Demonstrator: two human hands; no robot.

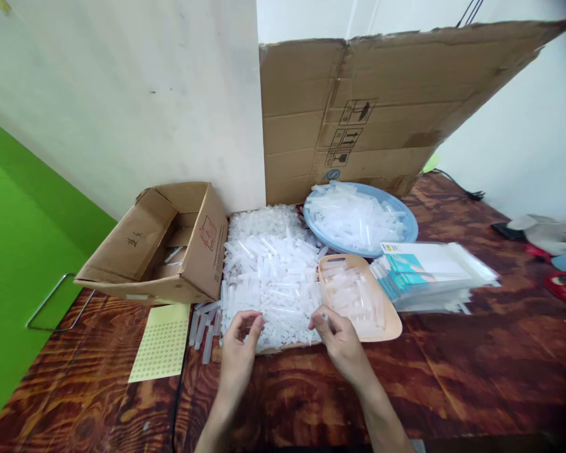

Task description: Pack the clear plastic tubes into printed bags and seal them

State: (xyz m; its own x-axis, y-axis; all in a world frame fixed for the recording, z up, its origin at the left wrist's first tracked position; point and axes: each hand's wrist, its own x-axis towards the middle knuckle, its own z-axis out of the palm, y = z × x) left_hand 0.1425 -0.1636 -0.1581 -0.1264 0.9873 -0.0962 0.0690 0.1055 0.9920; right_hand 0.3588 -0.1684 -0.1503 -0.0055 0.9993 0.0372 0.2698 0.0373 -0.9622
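Observation:
A wide pile of translucent plastic tubes and small clear pieces (273,270) fills the shallow cardboard tray (287,347) in front of me. Over the pile's near left part, my left hand (239,343) is curled, thumb and forefinger almost together; anything between them is too small to make out. Opposite it, my right hand (340,343) has its fingers closed around a small translucent plastic tube, of which only an end shows. Beside the right hand, a peach-coloured plastic tray (392,327) holds more translucent tubes.
An open cardboard box (212,251) stands at the left, with a yellow sticker sheet (158,349) before it. Behind the peach tray sits a blue basin (409,220) heaped with tubes. Clear packets (434,270) are stacked at right. A large cardboard sheet (302,107) leans behind.

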